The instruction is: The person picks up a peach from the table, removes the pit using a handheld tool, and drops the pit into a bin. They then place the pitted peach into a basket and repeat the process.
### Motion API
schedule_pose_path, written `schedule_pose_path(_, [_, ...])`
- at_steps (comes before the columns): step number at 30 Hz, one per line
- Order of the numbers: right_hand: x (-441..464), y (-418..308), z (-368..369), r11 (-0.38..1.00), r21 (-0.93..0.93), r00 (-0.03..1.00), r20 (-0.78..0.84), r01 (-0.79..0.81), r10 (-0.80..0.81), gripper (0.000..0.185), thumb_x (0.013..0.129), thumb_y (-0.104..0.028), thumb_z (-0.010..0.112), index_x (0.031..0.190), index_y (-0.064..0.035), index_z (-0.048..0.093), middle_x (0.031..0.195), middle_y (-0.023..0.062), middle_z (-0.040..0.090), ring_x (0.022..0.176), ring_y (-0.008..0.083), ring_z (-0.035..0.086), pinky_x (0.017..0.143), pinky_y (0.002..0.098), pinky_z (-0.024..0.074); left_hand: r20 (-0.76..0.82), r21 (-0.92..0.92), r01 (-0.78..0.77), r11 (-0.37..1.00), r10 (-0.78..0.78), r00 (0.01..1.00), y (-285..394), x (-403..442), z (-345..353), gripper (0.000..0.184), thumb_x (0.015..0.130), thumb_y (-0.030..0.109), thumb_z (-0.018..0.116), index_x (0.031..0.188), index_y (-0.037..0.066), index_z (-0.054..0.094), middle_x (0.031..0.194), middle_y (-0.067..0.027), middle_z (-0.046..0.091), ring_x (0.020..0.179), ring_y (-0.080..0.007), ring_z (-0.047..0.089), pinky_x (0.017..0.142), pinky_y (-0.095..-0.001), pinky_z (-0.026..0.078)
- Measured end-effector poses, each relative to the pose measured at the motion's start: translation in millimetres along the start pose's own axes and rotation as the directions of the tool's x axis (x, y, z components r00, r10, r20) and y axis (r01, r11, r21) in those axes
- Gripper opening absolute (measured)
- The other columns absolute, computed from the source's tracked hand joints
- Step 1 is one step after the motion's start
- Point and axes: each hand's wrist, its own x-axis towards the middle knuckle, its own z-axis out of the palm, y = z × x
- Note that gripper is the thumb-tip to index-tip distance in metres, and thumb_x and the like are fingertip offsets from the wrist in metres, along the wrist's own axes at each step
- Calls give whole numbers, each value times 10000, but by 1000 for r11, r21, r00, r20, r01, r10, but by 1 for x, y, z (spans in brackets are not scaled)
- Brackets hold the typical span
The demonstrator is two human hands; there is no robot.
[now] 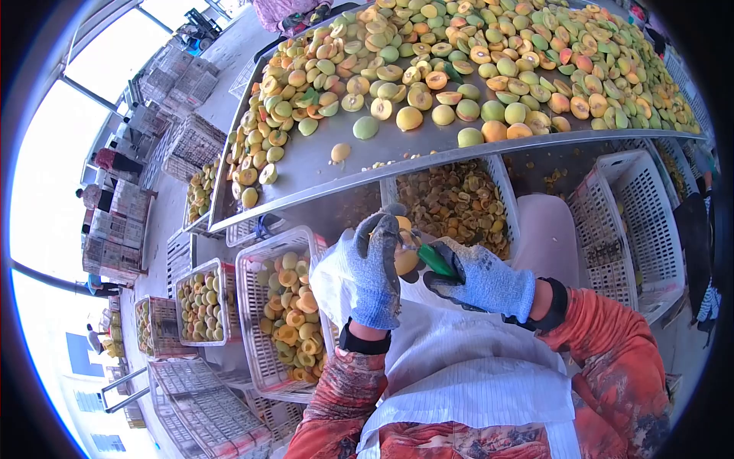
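Observation:
Below the front edge of a metal table (306, 164), my left hand (367, 268), in a blue-and-grey glove, holds a yellow-orange fruit (404, 262) between its fingers. My right hand (478, 277), gloved alike, is wrapped round the green handle of a small tool (436, 261). The tool's tip reaches the fruit, and its exact shape is too small to tell. Behind both hands sits a crate of brownish fruit scraps (455, 200). Many whole and halved green, yellow and orange fruits (428, 76) lie across the table.
Left of my left hand stands a white crate of fruit halves (290, 306), beside another filled crate (202, 306). Empty white crates (646, 222) stand at the right. Across the table is a person in pink (287, 14). Stacked crates (180, 76) stand farther back.

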Motion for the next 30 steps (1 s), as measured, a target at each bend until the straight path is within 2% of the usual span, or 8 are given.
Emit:
schedule_pose_path(3, [-2, 12, -6, 899, -407, 984, 0, 162, -178, 447, 811, -312, 636, 1146, -48, 504, 805, 196, 619, 630, 366, 607, 564, 400, 481, 205, -23, 231, 973, -221, 953, 15, 0, -10, 315, 920, 255, 481, 1067, -8, 575, 981, -94, 619, 746, -187, 627, 531, -303, 521])
schedule_pose_path(5, [-4, 10, -6, 877, -438, 977, 10, 197, -215, 433, 816, -302, 629, 1141, -45, 502, 835, 188, 626, 624, 356, 612, 561, 392, 487, 517, -566, 780, 267, -622, 588, 19, 6, -14, 292, 925, 217, 481, 1087, -8, 571, 1061, -93, 610, 836, -186, 621, 684, -321, 532])
schedule_pose_path(10, [7, -46, -17, 887, 222, 891, 313, -404, 328, 416, 814, -312, 615, 1085, -12, 518, 856, 227, 614, 671, 351, 622, 618, 415, 500, 14, -497, 447, 744, -508, 861, 8, -1, 3, 291, 940, 217, 478, 1108, 1, 577, 1090, -92, 606, 918, -157, 596, 814, -262, 475])
schedule_pose_path(14, [6, -1, 0, 952, -229, 976, -30, 202, -215, 398, 810, -244, 651, 1112, -35, 498, 803, 201, 614, 658, 348, 619, 575, 373, 484, 15, -125, 316, 941, -317, 948, 5, -6, 2, 297, 938, 217, 479, 1106, -9, 576, 1031, -93, 617, 886, -177, 608, 771, -281, 510])
schedule_pose_path(18, [5, 2, -2, 906, -365, 975, 26, 216, -222, 408, 812, -245, 651, 1128, -38, 496, 769, 180, 607, 637, 326, 616, 564, 361, 486, 365, -687, 649, 328, -616, 698, 20, 0, -9, 324, 941, 242, 478, 1129, -10, 557, 1029, -106, 600, 884, -165, 609, 738, -280, 525])
schedule_pose_path(20, [7, -3, 0, 912, -306, 957, -6, 273, -289, 411, 816, -243, 651, 1137, -39, 496, 740, 156, 607, 592, 288, 616, 533, 343, 483, 191, -648, 570, 506, -617, 764, 15, -2, 0, 334, 942, 252, 478, 1137, -10, 551, 1040, -107, 595, 884, -165, 608, 743, -281, 524])
schedule_pose_path(22, [9, -33, -3, 929, 192, 921, 297, -318, 253, 382, 831, -260, 615, 1102, -26, 480, 667, 101, 578, 478, 196, 564, 481, 320, 473, -44, -515, 423, 745, -516, 855, 2, -6, 11, 337, 952, 257, 465, 1151, -3, 542, 1064, -105, 584, 894, -165, 604, 769, -283, 515])
schedule_pose_path(30, [31, -55, -35, 862, 143, 808, 448, -486, 382, 376, 800, -163, 646, 1130, -43, 509, 637, 8, 499, 451, 91, 468, 382, 238, 401, 18, -600, 398, 694, -486, 874, 7, -1, 2, 363, 923, 258, 534, 1188, 9, 528, 1097, -107, 589, 960, -162, 578, 845, -281, 471])
